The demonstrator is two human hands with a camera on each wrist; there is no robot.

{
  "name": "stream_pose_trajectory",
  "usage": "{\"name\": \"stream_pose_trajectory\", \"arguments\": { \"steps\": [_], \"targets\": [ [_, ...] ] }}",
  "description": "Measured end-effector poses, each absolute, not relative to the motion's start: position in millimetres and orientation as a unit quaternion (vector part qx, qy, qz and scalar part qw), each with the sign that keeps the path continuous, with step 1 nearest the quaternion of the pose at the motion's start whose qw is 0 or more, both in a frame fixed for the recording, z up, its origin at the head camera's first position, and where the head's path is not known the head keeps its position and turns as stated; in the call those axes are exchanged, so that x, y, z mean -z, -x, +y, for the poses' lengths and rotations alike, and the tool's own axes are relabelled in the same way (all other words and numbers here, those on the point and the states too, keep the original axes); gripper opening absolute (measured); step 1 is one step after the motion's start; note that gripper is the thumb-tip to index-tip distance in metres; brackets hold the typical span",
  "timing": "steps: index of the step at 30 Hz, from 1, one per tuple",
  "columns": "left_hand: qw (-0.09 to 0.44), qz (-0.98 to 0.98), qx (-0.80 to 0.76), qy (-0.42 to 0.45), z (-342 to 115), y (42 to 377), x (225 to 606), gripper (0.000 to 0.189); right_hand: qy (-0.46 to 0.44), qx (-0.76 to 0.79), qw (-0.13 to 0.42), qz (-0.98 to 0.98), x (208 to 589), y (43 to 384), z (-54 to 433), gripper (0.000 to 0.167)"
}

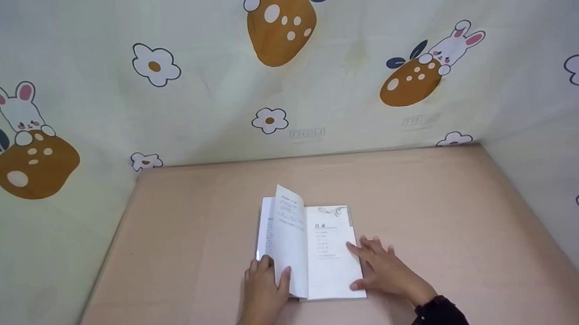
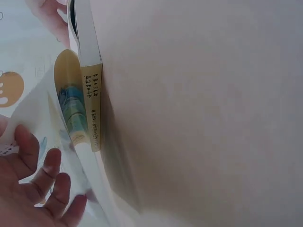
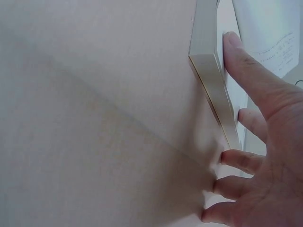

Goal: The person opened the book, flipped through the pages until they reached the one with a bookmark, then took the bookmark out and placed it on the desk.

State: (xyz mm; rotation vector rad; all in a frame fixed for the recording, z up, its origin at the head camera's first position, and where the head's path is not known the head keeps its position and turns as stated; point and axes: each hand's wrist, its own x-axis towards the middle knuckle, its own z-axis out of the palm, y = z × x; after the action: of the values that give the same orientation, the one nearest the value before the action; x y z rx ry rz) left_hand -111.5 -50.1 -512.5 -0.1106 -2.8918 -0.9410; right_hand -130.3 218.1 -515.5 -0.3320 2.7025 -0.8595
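Note:
An open book [image 1: 334, 276] with printed pages lies on the tabletop in the head view. One page [image 1: 291, 244] stands up from its left side, curving near the top. My left hand [image 1: 264, 291] is at that page's lower left, pinching its edge between thumb and index finger. The left wrist view shows the spine [image 2: 92, 111] and the other left fingers loosely bent over the cover side. My right hand [image 1: 386, 275] is spread at the right edge, its thumb [image 3: 244, 59] and index finger pressing the right page. Its other fingertips touch the table beside the book.
The beige tabletop [image 1: 197, 230] extends around the book on all sides. A pale cloth backdrop [image 1: 204, 102] printed with rabbits, fruit and flowers rises at the table's back edge and along both sides.

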Motion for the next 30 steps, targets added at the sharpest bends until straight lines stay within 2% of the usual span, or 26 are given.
{"name": "stream_pose_trajectory", "arguments": {
  "steps": [11, 18, 22, 30],
  "targets": [
    [0.004, -0.955, 0.296, -0.032, -57, 111, 514, 0.050, 0.121, 0.295, 0.133, 0.938, 515, 130, 218, 0.091],
    [-0.047, -0.958, 0.278, -0.049, -68, 112, 514, 0.029, 0.122, 0.292, 0.130, 0.940, 514, 131, 218, 0.090],
    [-0.074, -0.962, 0.257, -0.050, -73, 112, 514, 0.027, 0.114, 0.288, 0.131, 0.942, 514, 131, 218, 0.091],
    [-0.058, -0.984, 0.169, -0.004, -78, 112, 513, 0.035, 0.120, 0.289, 0.132, 0.941, 517, 130, 218, 0.091]
  ]
}}
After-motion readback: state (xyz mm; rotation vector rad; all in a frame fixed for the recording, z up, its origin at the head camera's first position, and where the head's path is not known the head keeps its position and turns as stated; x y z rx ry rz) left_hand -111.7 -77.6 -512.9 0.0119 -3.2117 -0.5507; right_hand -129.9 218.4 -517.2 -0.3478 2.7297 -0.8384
